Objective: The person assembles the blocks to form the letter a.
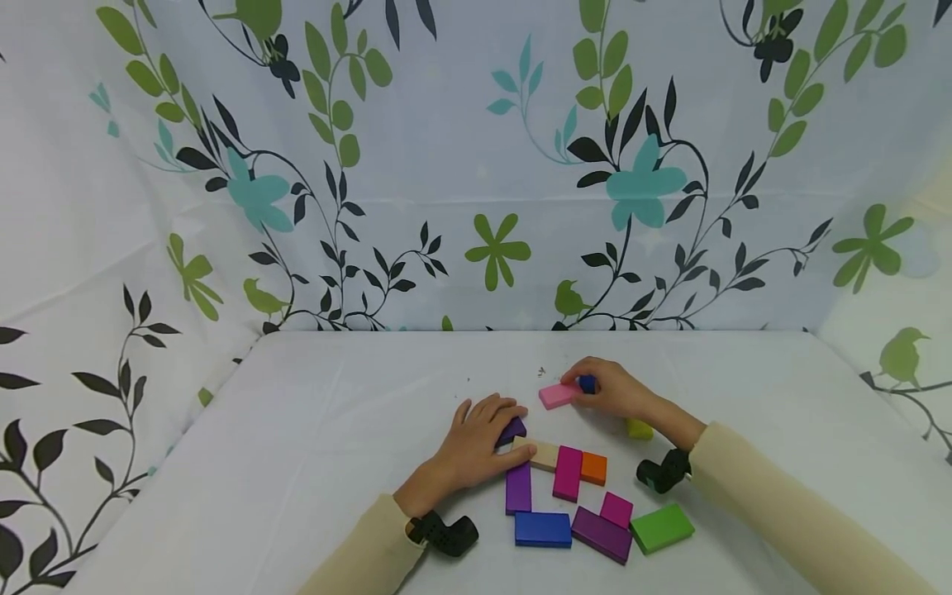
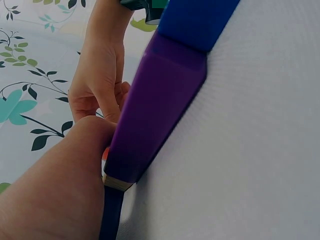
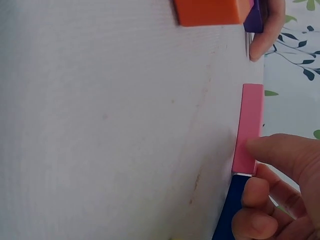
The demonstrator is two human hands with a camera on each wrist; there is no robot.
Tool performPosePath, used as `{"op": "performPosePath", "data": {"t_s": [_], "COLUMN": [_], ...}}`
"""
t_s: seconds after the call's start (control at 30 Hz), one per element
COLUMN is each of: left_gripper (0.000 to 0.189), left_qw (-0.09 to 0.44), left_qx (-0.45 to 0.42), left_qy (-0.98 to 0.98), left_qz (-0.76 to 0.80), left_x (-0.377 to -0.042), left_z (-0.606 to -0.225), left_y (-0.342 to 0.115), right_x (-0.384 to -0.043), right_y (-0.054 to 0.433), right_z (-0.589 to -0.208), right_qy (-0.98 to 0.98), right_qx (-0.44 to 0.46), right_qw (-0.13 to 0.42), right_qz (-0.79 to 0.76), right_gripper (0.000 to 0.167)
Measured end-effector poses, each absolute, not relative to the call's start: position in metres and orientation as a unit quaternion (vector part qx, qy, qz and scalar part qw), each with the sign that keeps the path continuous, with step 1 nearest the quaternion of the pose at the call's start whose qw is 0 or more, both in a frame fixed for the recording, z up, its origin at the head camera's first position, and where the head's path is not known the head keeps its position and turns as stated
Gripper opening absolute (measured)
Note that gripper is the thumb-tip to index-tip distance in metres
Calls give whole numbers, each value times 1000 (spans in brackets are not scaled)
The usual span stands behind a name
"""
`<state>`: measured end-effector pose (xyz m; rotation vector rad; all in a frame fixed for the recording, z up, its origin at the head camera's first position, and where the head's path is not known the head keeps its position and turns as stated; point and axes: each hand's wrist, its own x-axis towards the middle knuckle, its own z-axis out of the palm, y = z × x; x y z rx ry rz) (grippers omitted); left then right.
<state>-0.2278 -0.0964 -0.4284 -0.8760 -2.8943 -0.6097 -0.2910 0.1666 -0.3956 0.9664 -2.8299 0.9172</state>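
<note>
My right hand pinches a light pink block, its thumb on the near face in the right wrist view. A dark blue block meets the pink block's end, beneath the curled fingers. My left hand lies spread over a dark purple block, partly covering it. Its thumb rests at the left end of a beige block. Just below that thumb stands a purple block, large in the left wrist view.
A magenta block and an orange block adjoin the beige one. Nearer are a blue block, a plum block, a smaller magenta block and a green block. A yellow block lies under the right forearm.
</note>
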Motion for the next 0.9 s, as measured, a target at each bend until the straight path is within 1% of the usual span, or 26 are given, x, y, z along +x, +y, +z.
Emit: {"op": "performPosePath", "data": {"t_s": [0.37,0.57,0.73,0.9], "left_gripper": [60,61,61,60], "left_qw": [30,19,22,28], "left_qx": [-282,-280,-280,-283], "left_qy": [-938,-939,-938,-936], "left_qz": [-200,-198,-204,-208], "left_x": [-227,-227,-227,-227], "left_z": [-429,-430,-429,-429], "left_y": [-98,-98,-98,-98], "right_x": [-286,-279,-273,-268], "right_y": [172,177,179,181], "right_z": [-393,-393,-392,-388], "right_qy": [-902,-894,-884,-883], "right_qx": [304,299,311,313], "right_qw": [12,7,10,-3], "right_qz": [306,333,348,350], "right_gripper": [25,25,26,26]}}
